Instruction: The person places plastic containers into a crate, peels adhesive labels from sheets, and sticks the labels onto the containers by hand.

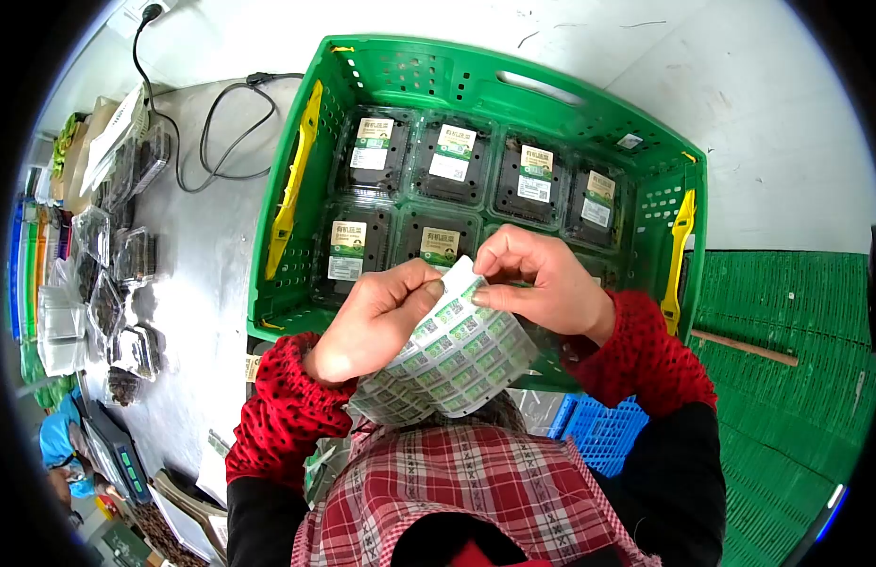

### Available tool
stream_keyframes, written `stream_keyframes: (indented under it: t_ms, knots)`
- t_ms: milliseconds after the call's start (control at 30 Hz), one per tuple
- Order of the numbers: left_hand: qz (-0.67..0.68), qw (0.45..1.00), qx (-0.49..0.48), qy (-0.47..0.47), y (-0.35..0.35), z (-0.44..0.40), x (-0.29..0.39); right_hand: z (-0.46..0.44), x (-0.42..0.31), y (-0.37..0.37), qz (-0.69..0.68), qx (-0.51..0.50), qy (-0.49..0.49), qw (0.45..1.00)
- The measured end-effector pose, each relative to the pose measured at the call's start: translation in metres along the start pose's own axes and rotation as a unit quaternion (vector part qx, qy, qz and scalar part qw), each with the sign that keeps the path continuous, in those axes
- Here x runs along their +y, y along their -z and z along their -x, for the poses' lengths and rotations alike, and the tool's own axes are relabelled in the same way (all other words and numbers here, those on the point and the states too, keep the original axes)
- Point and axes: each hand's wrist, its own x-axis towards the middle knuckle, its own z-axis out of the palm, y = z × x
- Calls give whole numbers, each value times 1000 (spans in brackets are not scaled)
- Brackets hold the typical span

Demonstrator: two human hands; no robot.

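Note:
A sheet of small green-and-white stickers (pixel 461 354) hangs curved in front of my body, its white top corner pointing up. My left hand (pixel 376 317) is closed on its upper left edge, thumb on top. The fingers of my right hand (pixel 542 279) pinch the sheet's upper right edge near that corner; whether a single sticker is between them I cannot tell. Just beyond my hands, a green crate (pixel 438 59) holds several clear plastic boxes with dark contents, such as this labelled clamshell box (pixel 370 151). My hands and the sheet hide part of the front row.
Yellow handles (pixel 291 180) are on the crate's sides. At left, a metal table (pixel 202 227) carries a black cable (pixel 221 142), stacked clear packs (pixel 126 293) and a scale (pixel 117 454). A blue basket (pixel 608 435) stands low at right, near green slatted flooring (pixel 778 378).

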Motion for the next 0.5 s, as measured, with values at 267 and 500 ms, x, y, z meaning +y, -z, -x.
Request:
stream_keyframes:
  t_ms: [267,500]
  knots:
    - [-15,999,-39,21,-3,1,-8,22,-6,-19,233,106,119,959]
    - [-66,998,-5,-23,-11,-2,-18,32,-2,-26,288,123,133,940]
